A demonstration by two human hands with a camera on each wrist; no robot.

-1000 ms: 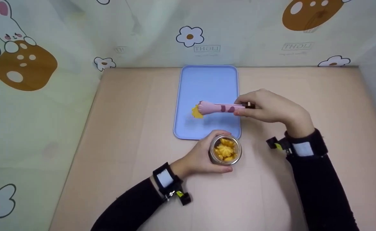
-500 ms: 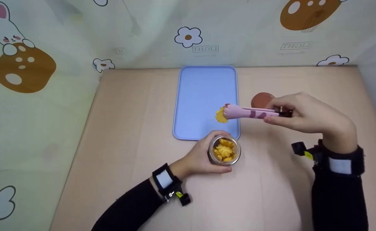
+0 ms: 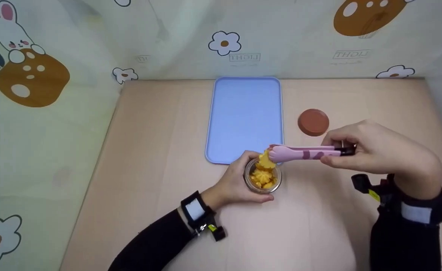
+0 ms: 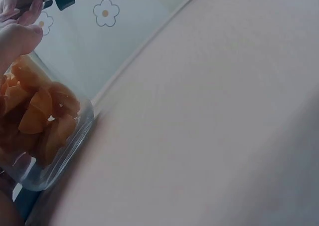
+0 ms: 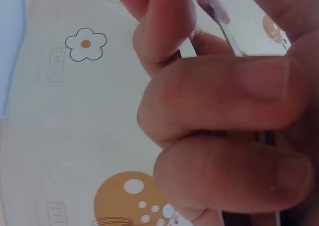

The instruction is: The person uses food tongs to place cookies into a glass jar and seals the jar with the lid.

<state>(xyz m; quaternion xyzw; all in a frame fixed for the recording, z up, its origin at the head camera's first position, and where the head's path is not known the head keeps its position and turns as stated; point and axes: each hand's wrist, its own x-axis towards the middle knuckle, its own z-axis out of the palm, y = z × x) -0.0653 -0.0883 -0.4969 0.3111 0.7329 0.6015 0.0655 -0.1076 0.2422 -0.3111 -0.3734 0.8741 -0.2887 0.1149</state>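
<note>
A clear jar [image 3: 247, 180] filled with yellow, ridged, flower-shaped pieces [image 3: 263, 176] stands in the grip of my left hand [image 3: 233, 187], fingers and thumb around its sides. My right hand [image 3: 381, 152] pinches pink tongs [image 3: 296, 153] with paw-shaped tips. Between those tips is one yellow piece [image 3: 266, 160], right over the far rim of the jar. In the left wrist view the jar [image 4: 82, 121] shows orange-looking pieces [image 4: 37, 111] behind its clear wall. Curled fingers [image 5: 219, 99] of the right hand fill much of the right wrist view.
A blue tray [image 3: 245, 116] lies behind the jar, near the back edge of the table [image 3: 160, 150]. To its right is a round brown lid [image 3: 313, 122]. A patterned curtain [image 3: 175, 37] hangs along the back and left.
The right hand has carried the tongs and yellow piece from over the tray rightward, then toward the jar's mouth. The brown lid has come into sight. The left hand and jar stay put.
</note>
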